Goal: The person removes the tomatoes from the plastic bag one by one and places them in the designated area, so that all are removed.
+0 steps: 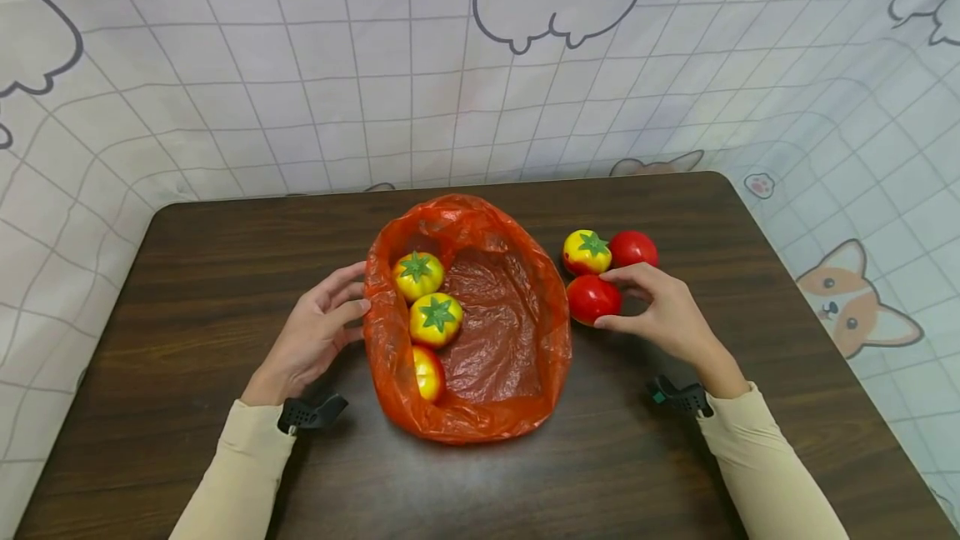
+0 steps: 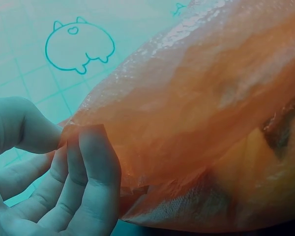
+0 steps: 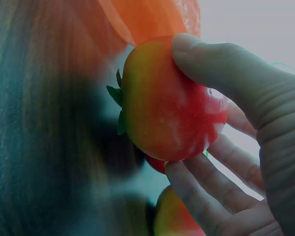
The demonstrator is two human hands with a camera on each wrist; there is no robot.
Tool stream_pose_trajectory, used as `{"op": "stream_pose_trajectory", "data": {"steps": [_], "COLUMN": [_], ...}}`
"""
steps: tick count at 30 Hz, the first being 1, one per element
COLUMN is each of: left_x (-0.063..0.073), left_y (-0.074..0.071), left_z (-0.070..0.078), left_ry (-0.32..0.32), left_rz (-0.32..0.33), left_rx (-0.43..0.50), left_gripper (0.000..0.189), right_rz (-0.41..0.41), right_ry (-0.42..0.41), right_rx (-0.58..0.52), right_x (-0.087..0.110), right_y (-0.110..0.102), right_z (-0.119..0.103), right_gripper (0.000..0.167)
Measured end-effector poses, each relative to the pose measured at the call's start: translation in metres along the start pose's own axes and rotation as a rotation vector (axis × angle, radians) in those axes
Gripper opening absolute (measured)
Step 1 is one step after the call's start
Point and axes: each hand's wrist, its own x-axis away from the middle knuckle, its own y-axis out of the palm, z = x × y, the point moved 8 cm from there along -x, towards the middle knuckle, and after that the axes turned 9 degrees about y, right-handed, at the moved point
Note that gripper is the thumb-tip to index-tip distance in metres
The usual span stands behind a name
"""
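In the head view, your bag (image 1: 498,332), orange-red and thin, stands with its mouth spread wide on the brown table (image 1: 187,315). Your left hand (image 1: 318,336) is at the bag's left rim, fingers partly bent; your right hand (image 1: 663,315), just beyond the bag's right rim, has thumb and fingers set about a red tomato (image 1: 594,300). Three tomatoes lie inside the bag along its left wall: a far one (image 1: 417,275) and a middle one (image 1: 437,319), both yellow with green leaves up, and a near one (image 1: 428,373) in yellow and red. Outside, to the right of the bag, a yellow tomato (image 1: 586,252) and a second red tomato (image 1: 633,249) sit close together behind the one you grip. In the left wrist view, your left hand is partly closed, pinching the bag's edge between thumb and fingers. In the right wrist view, your right hand is curved only as wide as the red tomato, gripping it between thumb and fingertips, its green leaves (image 3: 117,96) turned away from your palm; the bag shows behind it. Whether this tomato is clear of the table cannot be told.
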Motion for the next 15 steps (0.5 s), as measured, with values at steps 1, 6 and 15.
{"op": "stream_pose_trajectory", "data": {"steps": [1,6,15], "left_x": [-0.0001,-0.0002,0.0004], "left_y": [0.0001,0.0,-0.0012], "left_z": [0.0002,0.0004,-0.0001], "left_ry": [0.001,0.002,-0.001], "left_rz": [0.0,-0.001,0.003], "left_rx": [0.001,0.003,-0.013], "left_gripper": [0.061,0.061,0.062], "right_rz": [-0.001,0.004,0.016], "right_ry": [0.001,-0.007,-0.028], "right_rx": [0.0,0.018,0.049], "right_x": [-0.0001,-0.0004,-0.0013], "right_y": [0.0003,0.0013,0.0028], "right_z": [0.001,0.0044,0.0062], "right_gripper": [0.059,0.059,0.06]}}
